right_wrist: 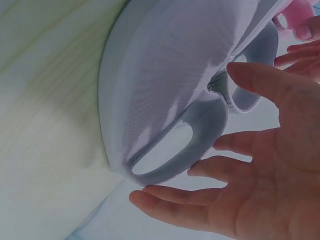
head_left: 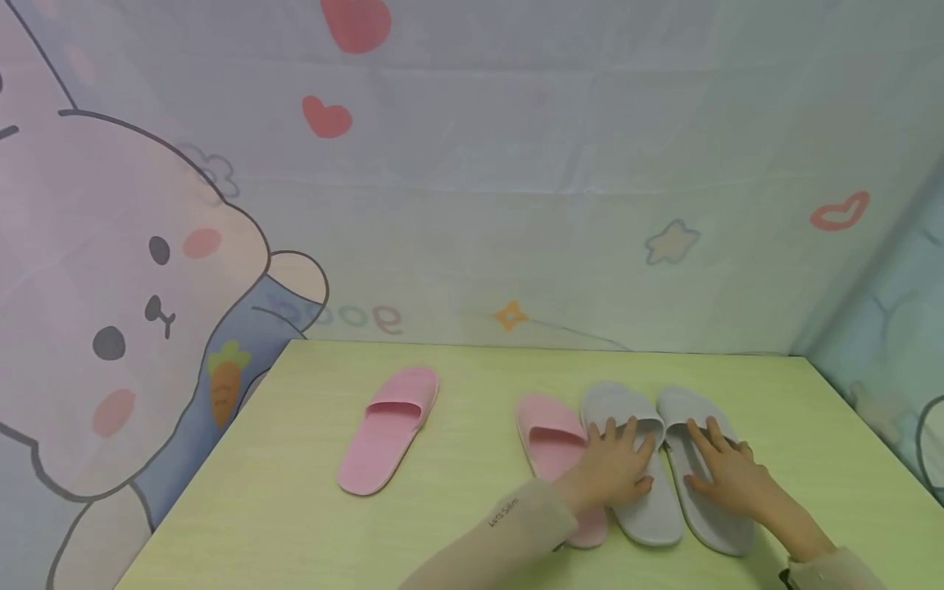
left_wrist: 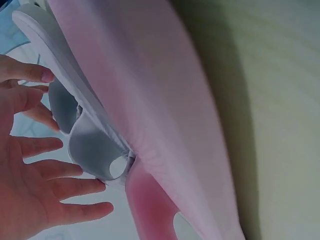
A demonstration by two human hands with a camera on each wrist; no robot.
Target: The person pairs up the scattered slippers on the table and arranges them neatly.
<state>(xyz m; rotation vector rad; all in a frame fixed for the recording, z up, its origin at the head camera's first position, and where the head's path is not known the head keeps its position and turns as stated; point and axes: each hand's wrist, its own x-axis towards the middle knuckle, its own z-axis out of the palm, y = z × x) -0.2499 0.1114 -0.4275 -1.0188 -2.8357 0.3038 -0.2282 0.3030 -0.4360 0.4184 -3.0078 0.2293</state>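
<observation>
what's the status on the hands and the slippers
Left hand flat on left grey slipper. Right hand flat on right grey slipper. Pink slipper against left grey one; other pink slipper apart.

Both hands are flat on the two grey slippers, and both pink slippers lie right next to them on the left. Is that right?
Not quite. Only one pink slipper lies against the grey slippers; the other pink slipper lies apart, further left on the table, as the head view shows. The left hand and right hand do rest flat on the grey pair.
</observation>
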